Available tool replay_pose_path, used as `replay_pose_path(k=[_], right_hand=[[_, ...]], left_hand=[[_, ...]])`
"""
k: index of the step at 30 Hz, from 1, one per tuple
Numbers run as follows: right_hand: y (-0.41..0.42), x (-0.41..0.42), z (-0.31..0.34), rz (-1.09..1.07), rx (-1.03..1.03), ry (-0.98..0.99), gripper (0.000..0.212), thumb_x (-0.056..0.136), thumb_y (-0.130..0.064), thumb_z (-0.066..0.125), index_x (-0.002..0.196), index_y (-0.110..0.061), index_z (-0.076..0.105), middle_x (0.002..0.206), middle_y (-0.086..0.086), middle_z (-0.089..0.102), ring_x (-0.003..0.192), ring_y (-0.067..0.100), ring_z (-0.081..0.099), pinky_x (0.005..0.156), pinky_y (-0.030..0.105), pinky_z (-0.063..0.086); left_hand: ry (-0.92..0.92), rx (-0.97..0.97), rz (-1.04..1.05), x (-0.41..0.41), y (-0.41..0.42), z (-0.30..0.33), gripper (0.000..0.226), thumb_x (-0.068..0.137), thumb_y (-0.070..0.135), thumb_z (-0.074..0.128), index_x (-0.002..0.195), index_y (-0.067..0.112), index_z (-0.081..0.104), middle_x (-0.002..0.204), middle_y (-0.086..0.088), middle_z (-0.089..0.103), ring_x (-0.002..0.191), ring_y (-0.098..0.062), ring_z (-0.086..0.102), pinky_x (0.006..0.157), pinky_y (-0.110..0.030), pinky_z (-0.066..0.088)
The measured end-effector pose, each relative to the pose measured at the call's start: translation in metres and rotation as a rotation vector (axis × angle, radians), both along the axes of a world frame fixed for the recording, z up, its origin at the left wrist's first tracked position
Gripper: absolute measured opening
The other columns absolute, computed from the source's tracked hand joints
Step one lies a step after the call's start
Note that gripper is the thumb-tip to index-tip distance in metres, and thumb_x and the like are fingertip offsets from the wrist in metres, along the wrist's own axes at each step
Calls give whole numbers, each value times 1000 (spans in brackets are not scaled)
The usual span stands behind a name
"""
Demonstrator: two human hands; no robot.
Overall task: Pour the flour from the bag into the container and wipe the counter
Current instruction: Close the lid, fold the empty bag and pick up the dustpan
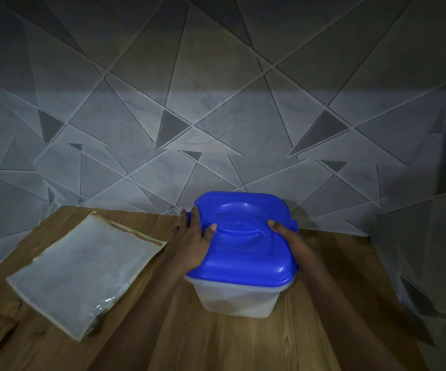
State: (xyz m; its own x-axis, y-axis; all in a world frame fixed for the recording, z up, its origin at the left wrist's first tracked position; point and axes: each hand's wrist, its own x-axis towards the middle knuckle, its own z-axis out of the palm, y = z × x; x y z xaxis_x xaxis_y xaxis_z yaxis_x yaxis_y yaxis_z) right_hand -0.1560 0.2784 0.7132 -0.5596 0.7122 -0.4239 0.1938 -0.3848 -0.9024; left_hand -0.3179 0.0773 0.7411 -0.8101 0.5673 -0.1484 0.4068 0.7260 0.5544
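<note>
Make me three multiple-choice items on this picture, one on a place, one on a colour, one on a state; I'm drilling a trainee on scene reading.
1. Where does the flour bag lie?
A. on the lid
B. flat on the wooden counter, on the left-hand side of the container
C. inside the container

2. What colour is the lid?
A. red
B. green
C. blue

3. How is the container now?
A. lid on, a hand on each side of the lid
B. open, lid on the counter
C. tipped on its side

Answers:
1 B, the bag lies flat on the wood.
2 C, the lid is plainly blue.
3 A, the left hand and right hand rest on the fitted lid.
</note>
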Motion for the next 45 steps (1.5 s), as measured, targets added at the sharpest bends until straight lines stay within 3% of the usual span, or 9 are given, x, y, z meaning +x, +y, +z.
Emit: replay_pose_path(k=[5, 13, 17, 22, 26, 31, 34, 37, 45], right_hand=[[-7, 4, 24, -153, 640, -299, 69, 50, -75, 77, 76, -16, 53, 83, 3, 65, 77, 25, 65, 70, 37, 53], [4, -9, 29, 6, 266, -186, 60, 79, -38, 82, 122, -9, 53, 122, 8, 63, 104, 29, 66, 87, 38, 55], [11, -18, 26, 31, 299, -315, 119, 50, -72, 77, 142, -6, 43, 138, 13, 58, 118, 36, 61, 100, 51, 51], [-7, -32, 47, 108, 572, -526, 47, 101, -38, 47, 122, 3, 54, 127, 25, 57, 112, 40, 59, 93, 37, 48], [-14, -34, 49, 154, 680, -592, 51, 106, -34, 38, 133, 9, 43, 134, 32, 52, 123, 44, 53, 101, 44, 43], [-12, -30, 40, 139, 696, -607, 65, 102, -47, 44, 143, 3, 33, 139, 30, 52, 127, 43, 52, 102, 45, 41], [-14, -28, 41, 130, 686, -620, 67, 102, -49, 44, 146, 0, 32, 141, 28, 52, 128, 44, 52, 104, 46, 40], [-20, -25, 41, 114, 676, -611, 68, 102, -50, 42, 148, 0, 30, 141, 27, 52, 128, 44, 52, 105, 47, 40], [-24, -21, 42, 85, 636, -596, 70, 102, -52, 42, 149, -2, 30, 145, 25, 49, 131, 43, 49, 107, 48, 38]], left_hand=[[17, 1, -26, -1, 0, 1, 81, 97, 67, 25, 160, 28, -7, 168, -8, -10, 155, -35, -1, 124, -53, 15], [52, 42, -30, 0, -1, -4, 79, 97, 65, 25, 161, 27, -3, 169, -8, -6, 154, -36, 5, 121, -53, 21], [96, 27, -41, 0, 0, -6, 76, 99, 62, 25, 161, 27, -3, 169, -10, -4, 154, -39, 6, 122, -54, 22], [119, 5, -35, 5, 2, -6, 75, 101, 59, 24, 160, 25, -5, 168, -12, -3, 153, -42, 8, 121, -55, 24], [78, 152, 32, 5, -1, -9, 73, 102, 55, 35, 161, 28, 3, 169, -6, 1, 154, -35, 8, 122, -52, 22], [-503, 692, 317, -3, -9, -13, 76, 64, 58, 85, 130, 29, 59, 126, 1, 68, 110, -23, 69, 90, -48, 59], [-742, 749, 442, -7, -11, -9, 76, 52, 48, 96, 116, 19, 67, 106, -5, 76, 91, -28, 76, 80, -49, 62], [-1037, 795, 356, -8, -15, -5, 57, 68, 38, 89, 116, 13, 74, 110, -15, 76, 103, -38, 72, 95, -55, 56], [-851, 744, 481, -3, -16, 9, 45, 64, 40, 93, 96, 14, 74, 85, -6, 79, 81, -28, 76, 78, -45, 63]])
